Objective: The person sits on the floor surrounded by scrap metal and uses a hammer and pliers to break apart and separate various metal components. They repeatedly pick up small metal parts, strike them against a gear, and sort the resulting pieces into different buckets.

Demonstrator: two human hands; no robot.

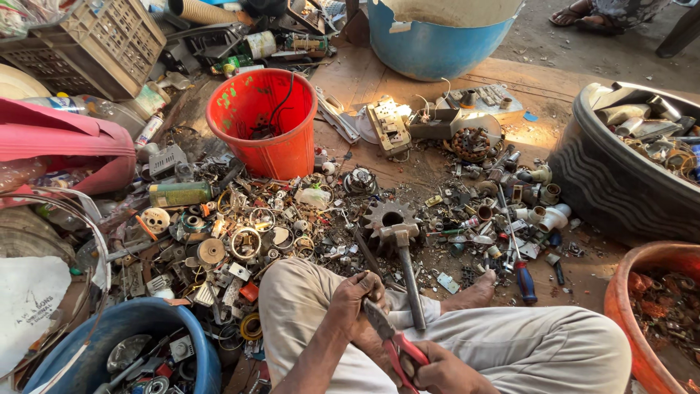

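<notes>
A: What do I have in my hands from this head view?

B: My right hand [445,373] sits at 6 o'clock, low in the view, its fingers wrapped tight round the red handles of the pliers [394,341]. The grey nose of the pliers points up toward 11 o'clock, into my left hand [357,298].

A: And the left?

B: Its fingers are curled together over something small at the plier tips; it is hidden inside the grip, so I cannot tell what it is. Both hands hover above my crossed legs in pale trousers [510,343].

A: What lies nearest?

B: 1 hammer [405,270] lies just past my knee at 12 o'clock, its head resting on a dark toothed gear [386,215], handle running back toward me. A blue-handled screwdriver [523,281] lies on the floor at 2 o'clock beside my bare foot [477,290].

A: Further out?

B: Scrap metal rings, sockets and fittings cover the floor. An orange bucket [266,124] stands at 11 o'clock, a blue tub [437,36] at 12 o'clock, a black tub [620,175] of parts at 2 o'clock, and 1 blue basin [197,335] at 8 o'clock.
</notes>
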